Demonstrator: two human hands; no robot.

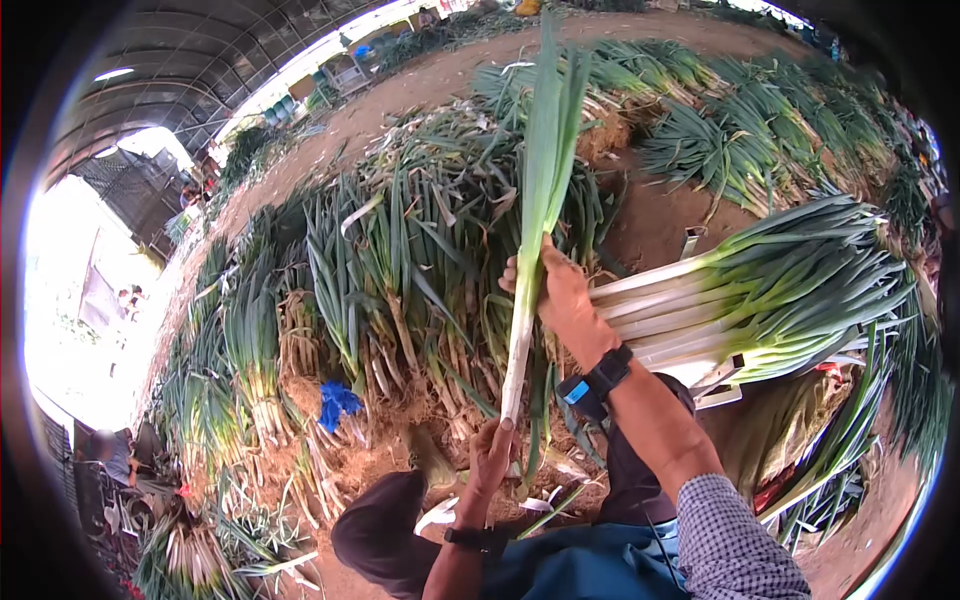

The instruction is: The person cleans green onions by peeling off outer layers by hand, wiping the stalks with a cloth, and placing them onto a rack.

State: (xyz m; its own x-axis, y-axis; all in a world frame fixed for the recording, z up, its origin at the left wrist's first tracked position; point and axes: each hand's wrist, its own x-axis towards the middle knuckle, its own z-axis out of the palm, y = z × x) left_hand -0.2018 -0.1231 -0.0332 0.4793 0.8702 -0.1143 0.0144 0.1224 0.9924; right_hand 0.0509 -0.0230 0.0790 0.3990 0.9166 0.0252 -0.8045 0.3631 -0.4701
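One long leek (pixel 518 335) stands nearly upright in front of me, its green leaves fanning toward the top of the view. My right hand (pixel 566 296) is closed around it where the white shaft turns green. Lower down, the fingers of my left hand (pixel 490 452) pinch its white root end. Just right of my right hand lies a stack of leeks with clean white shafts (pixel 690 300), resting on a metal stand (pixel 722 385). Uncleaned leeks with brown roots (pixel 400 260) lean in a thick heap beyond my left hand.
A blue scrap (pixel 338 404) sits among the heaped roots. More leek bundles (pixel 740 140) lie at the back right. A tan sack (pixel 790 425) is under the stack, to the right of my knees. Another person (pixel 115 455) sits at the far left. Peelings (pixel 440 512) litter the ground.
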